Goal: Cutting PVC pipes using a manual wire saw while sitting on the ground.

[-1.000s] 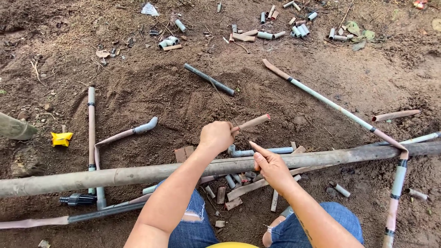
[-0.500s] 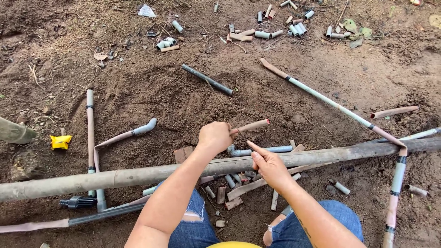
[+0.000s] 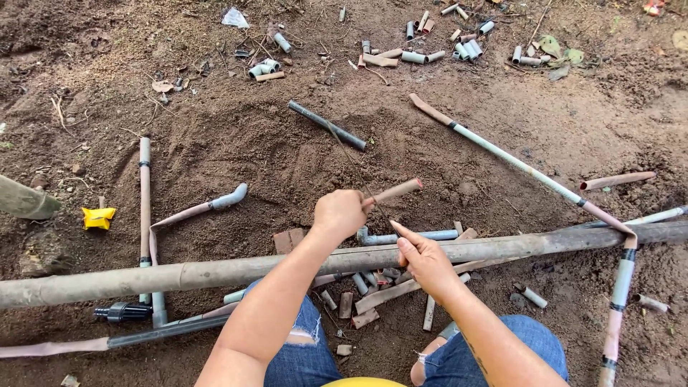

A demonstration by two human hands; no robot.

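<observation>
**Short brown pipe piece held steadier over the long pole, not much else moved**

Head view, the only one: compared with a second back, the left hand (image 3: 342, 213) sits in nearly the same spot, its grip closed around the near end of a short brownish plastic pipe piece (image 3: 393, 192). The piece points right and slightly up, just above the long grey-brown pole (image 3: 215, 271) that lies across the dirt in front of the knees. The right hand (image 3: 424, 259) has barely shifted either; its grip is loosely curled with the forefinger stuck out toward the pipe piece, holding nothing I can make out. A thin dark line crosses by the pipe, can't tell what it is. So I'd judge it's a settle-and-line-up moment, not a big move.

Room: bare soil ahead is open up to the dark grey pipe length (image 3: 327, 125). To the right runs the long white-and-brown jointed pipe (image 3: 516, 165), to the left the curved grey elbow pipe (image 3: 208, 206). Offcuts crowd the ground under the pole.
</observation>
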